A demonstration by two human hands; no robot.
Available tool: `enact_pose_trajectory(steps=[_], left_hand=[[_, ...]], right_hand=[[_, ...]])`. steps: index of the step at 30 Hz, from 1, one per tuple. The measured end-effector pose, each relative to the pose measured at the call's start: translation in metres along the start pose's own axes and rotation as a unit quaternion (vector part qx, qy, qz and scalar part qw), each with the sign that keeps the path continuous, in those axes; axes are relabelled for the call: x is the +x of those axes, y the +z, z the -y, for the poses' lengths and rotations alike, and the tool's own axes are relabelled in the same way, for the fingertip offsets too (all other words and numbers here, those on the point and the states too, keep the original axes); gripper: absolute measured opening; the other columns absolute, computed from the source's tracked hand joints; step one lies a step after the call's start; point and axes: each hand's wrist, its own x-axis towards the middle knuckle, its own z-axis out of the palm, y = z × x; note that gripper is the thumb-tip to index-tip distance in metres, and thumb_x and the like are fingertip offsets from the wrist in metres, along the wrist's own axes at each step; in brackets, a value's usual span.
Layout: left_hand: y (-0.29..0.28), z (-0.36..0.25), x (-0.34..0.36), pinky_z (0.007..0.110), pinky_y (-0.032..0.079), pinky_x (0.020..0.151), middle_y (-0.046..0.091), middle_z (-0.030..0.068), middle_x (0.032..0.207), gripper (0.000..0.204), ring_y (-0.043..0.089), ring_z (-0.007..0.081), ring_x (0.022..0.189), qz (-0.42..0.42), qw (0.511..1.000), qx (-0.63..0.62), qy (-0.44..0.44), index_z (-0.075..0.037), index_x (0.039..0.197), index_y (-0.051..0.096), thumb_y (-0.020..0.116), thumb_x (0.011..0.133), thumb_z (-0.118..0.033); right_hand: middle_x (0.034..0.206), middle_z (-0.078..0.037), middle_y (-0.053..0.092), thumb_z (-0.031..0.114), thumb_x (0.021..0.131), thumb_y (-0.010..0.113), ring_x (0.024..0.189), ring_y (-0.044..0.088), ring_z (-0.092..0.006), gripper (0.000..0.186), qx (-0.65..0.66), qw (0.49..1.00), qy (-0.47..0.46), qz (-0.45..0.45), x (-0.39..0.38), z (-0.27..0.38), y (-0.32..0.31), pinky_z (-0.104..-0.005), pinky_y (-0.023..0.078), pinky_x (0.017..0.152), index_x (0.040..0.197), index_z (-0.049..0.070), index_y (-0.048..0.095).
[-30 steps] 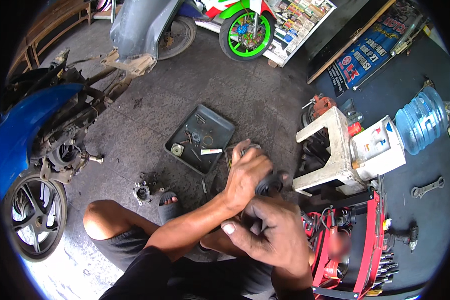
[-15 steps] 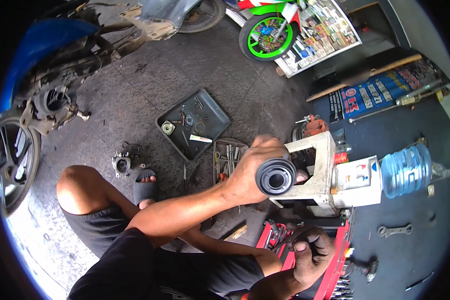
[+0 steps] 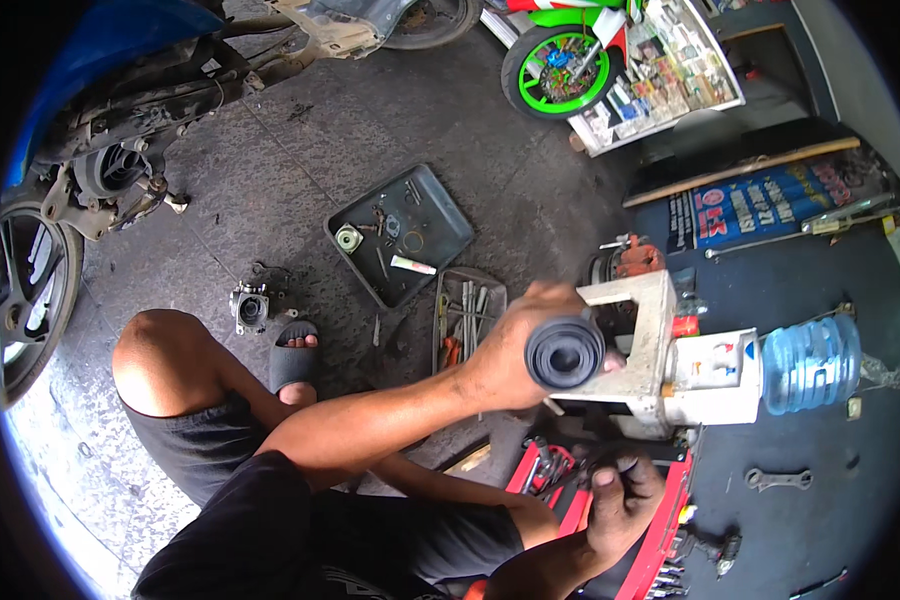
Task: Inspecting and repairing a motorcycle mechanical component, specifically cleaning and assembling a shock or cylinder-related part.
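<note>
My left hand (image 3: 506, 352) is wrapped round a black cylindrical part (image 3: 562, 354) with concentric rings and a round hole in its end, which faces up at me. Only that end shows; the fingers and the part hide the rest. Lower right, my right hand (image 3: 618, 505) is closed, its fingers curled and thumb pressed in, dark with grease. Something dark seems to lie at its fingertips, but I cannot make it out. This hand is over a red tool drawer (image 3: 664, 535) holding several tools.
A black tray (image 3: 438, 208) with small parts lies on the floor, with a metal tool tray (image 3: 446, 318) near it. A carburetor-like metal part (image 3: 253, 308) sits by my sandal (image 3: 292, 362). A white stand (image 3: 660, 345), blue water bottle (image 3: 810, 362) and wrench (image 3: 780, 480) are right.
The floor things have shifted a little to the right in view. The black part has turned, showing more of its rings. My right hand has moved only slightly.
</note>
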Motion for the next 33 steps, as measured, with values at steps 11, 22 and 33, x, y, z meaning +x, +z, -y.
enact_pose_trajectory(steps=[11,22,33], left_hand=[[-0.081,-0.008,-0.012,0.029,0.05,0.075,0.066,0.0004,0.08,0.025,0.058,0.0085,0.078,-0.105,0.935,0.253,-0.225,-0.003,0.089,0.065,0.078,0.09,-0.024],[-0.088,-0.01,-0.051,0.028,0.051,0.079,0.066,0.001,0.09,0.019,0.061,0.0114,0.084,-0.146,0.907,0.265,-0.294,-0.003,0.098,0.064,0.078,0.088,-0.009],[-0.085,0.029,-0.051,0.03,0.052,0.078,0.066,0.0055,0.093,0.024,0.063,0.0151,0.085,-0.015,0.902,0.293,-0.316,-0.002,0.1,0.063,0.077,0.081,-0.001]], right_hand=[[0.079,-0.007,0.067,0.021,0.088,0.072,0.076,0.067,-0.0152,0.033,-0.028,0.922,0.371,0.112,-0.01,-0.278,0.143,-0.0304,0.054,0.072,0.112,0.0,0.07],[0.1,-0.027,0.071,0.023,0.088,0.068,0.095,0.068,-0.0458,0.031,-0.173,0.92,0.286,-0.205,-0.046,-0.403,0.239,-0.0495,0.053,0.084,0.108,-0.001,0.069],[0.093,-0.023,0.071,0.021,0.088,0.065,0.092,0.068,-0.0438,0.022,-0.332,0.912,0.233,0.064,0.065,-0.479,0.219,-0.0516,0.054,0.079,0.093,0.0,0.071]])
